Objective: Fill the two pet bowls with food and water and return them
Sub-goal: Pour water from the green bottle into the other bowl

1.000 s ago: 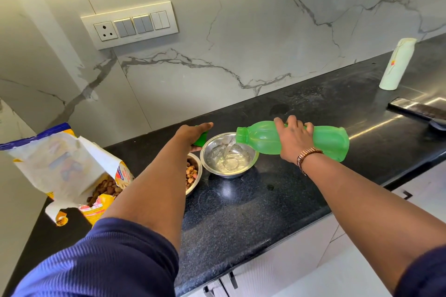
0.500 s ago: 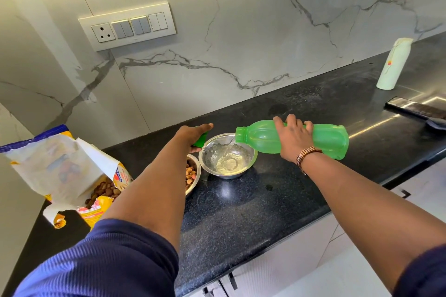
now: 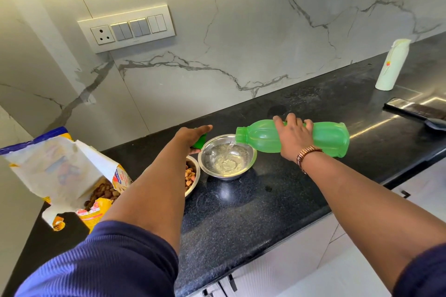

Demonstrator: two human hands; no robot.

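My right hand [image 3: 293, 136] grips a green plastic bottle [image 3: 321, 138] held on its side, its open mouth over a steel bowl [image 3: 251, 159] on the black counter. Water streams from the mouth into that bowl, which holds a shallow pool. A second steel bowl [image 3: 196, 173] with kibble sits just left of it, half hidden by my left forearm. My left hand [image 3: 190, 136] rests behind the bowls, closed on the green bottle cap [image 3: 200, 141].
An open kibble bag [image 3: 62, 176] lies on the counter [image 3: 253, 212] at the left. A white bottle [image 3: 392, 65] stands at the far right by the marble wall, with a dark phone-like object [image 3: 415, 109] near it. A switch panel [image 3: 128, 28] is on the wall.
The bottle stays tipped over the bowl and water keeps flowing; the pool in the bowl has grown a little. Neither hand has shifted noticeably.
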